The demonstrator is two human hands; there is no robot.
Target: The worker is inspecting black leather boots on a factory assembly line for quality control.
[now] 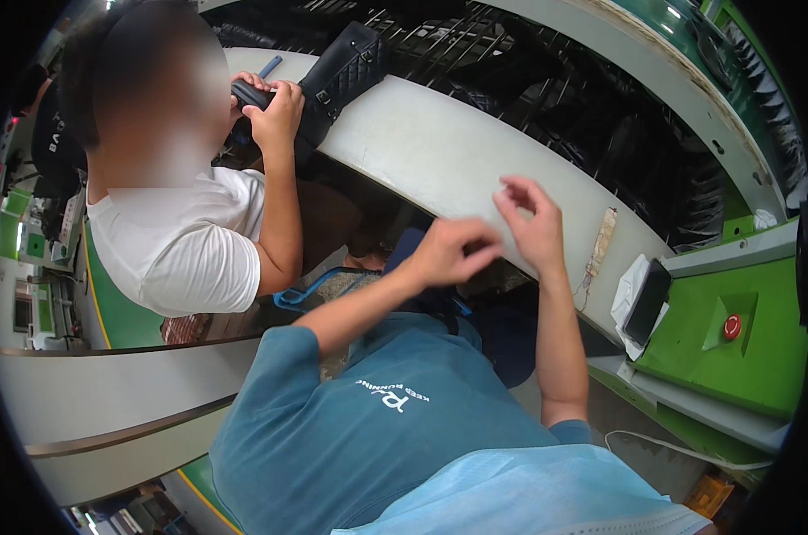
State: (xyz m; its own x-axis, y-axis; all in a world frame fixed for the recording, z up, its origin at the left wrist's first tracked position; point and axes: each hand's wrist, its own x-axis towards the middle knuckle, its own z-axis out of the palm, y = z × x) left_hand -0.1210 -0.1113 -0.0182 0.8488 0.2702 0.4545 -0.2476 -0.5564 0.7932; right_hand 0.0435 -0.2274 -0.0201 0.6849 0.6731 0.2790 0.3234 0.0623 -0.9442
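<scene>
My left hand [457, 251] is raised over the near edge of the white curved worktop [439, 143]. Its fingers curl inward and are smeared by motion, so whether anything lies in them is unclear. Just to the right of it, my right hand [535, 225] is lifted over the same worktop, fingers bent and thumb apart from them. Nothing shows between that thumb and the fingers. The hands are close together but do not touch. A narrow, worn, pale strip [602, 242] lies on the worktop to the right of my right hand.
At left a co-worker in a white shirt [190, 241] grips a black item [250, 94]. Beside them a tall black buckled boot [346, 76] leans on the worktop. Black boots [511, 67] fill the rack beyond. A dark flat device [649, 301] and green machine panel [734, 366] stand right.
</scene>
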